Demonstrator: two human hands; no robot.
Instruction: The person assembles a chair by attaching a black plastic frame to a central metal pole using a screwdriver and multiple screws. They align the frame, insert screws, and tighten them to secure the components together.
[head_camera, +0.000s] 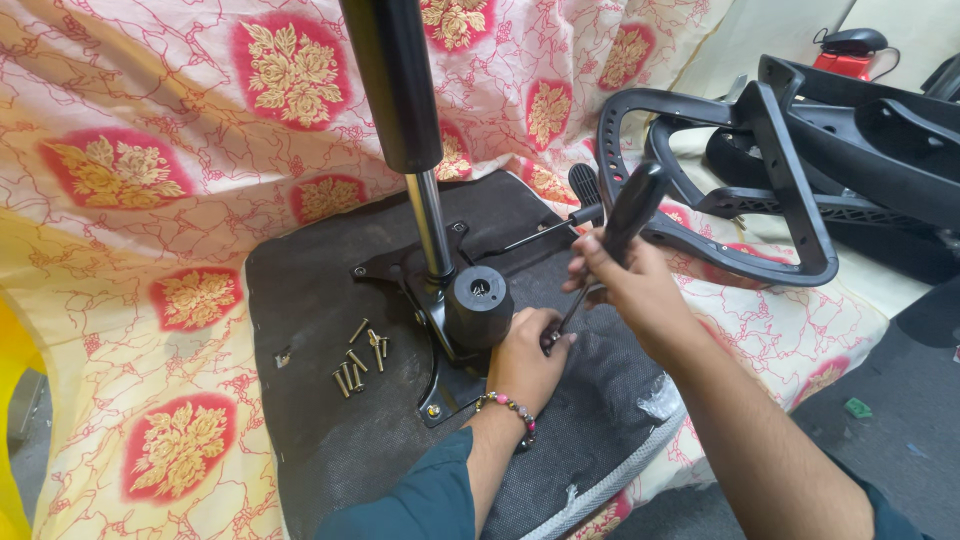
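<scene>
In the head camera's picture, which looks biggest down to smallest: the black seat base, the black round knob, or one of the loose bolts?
1. Seat base, by far the largest.
2. Round knob.
3. A loose bolt, smallest.
All three lie at about the same distance, so the order is safe.

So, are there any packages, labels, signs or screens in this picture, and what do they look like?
No label, sign or screen shows.
Clear plastic wrapping: torn, loose over the seat cushion's edge, by the right hand.
Small green scrap: flat, on the dark floor at right; cannot tell what it is.
Red and black object: top right corner, too far to identify.
</scene>
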